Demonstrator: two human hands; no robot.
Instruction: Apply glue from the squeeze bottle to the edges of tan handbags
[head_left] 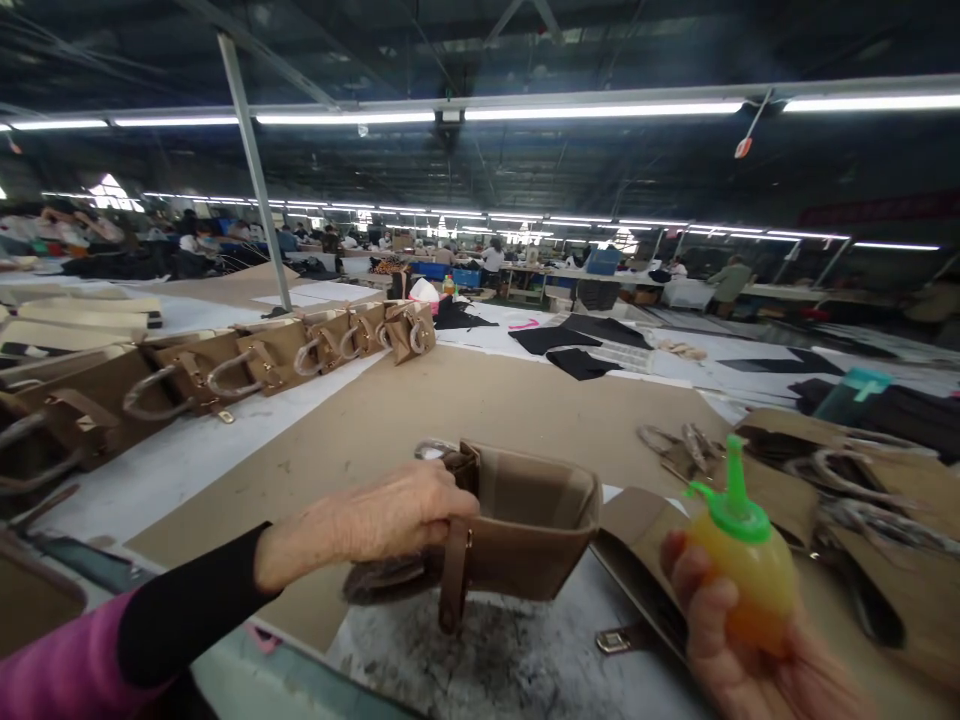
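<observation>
My left hand (401, 510) grips the edge of a brown handbag (532, 545) near its strap, fingers closed over the rim. The bag lies tipped so its open mouth and pale lining show; a wrapped handle hangs at its left side. In my right hand (712, 620) is a squeeze bottle (750, 575) of orange-yellow liquid with a green nozzle cap, held upright to the right of the bag. Close by the bottle, a brown bag flap with a metal buckle (615, 640) lies on the table.
A row of brown handbags (262, 365) stands along the left. More bag pieces with wrapped handles (847, 480) are heaped at the right. Black cut pieces (574, 340) lie farther back. A metal post (255, 170) rises at the left. People work at distant tables.
</observation>
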